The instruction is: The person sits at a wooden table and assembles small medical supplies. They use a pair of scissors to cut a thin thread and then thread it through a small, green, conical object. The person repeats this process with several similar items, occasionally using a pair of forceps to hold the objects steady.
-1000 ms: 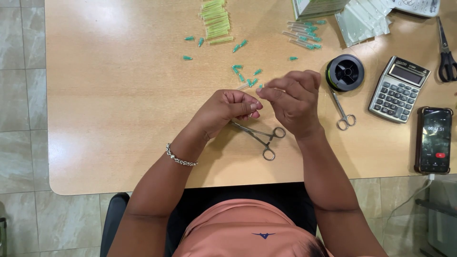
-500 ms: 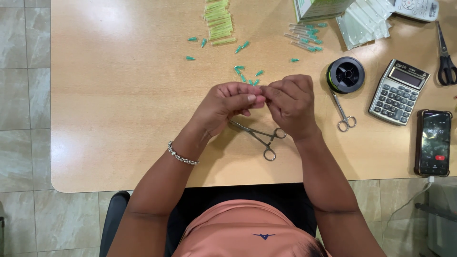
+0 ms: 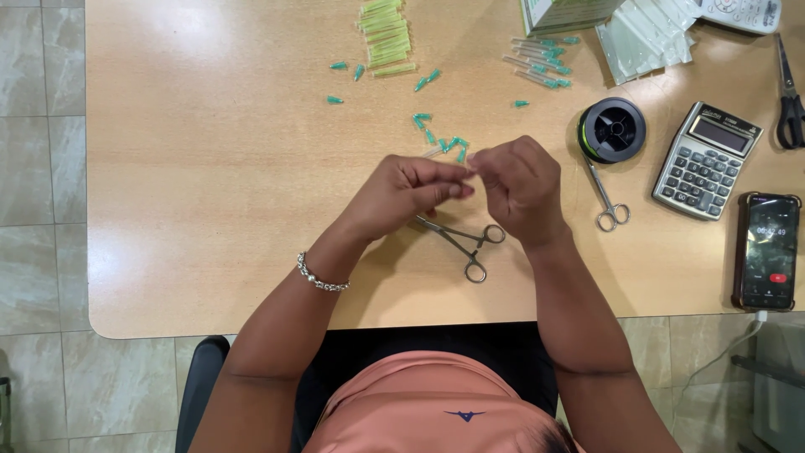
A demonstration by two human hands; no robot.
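Left hand (image 3: 411, 191) and right hand (image 3: 518, 186) pinch fingertips together above forceps (image 3: 465, 242).

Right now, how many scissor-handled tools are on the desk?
3. Metal clamp lies under the hands, partly hidden. Small scissors lie beside the black spool. Black-handled scissors sit at the far right edge, partly cut off.
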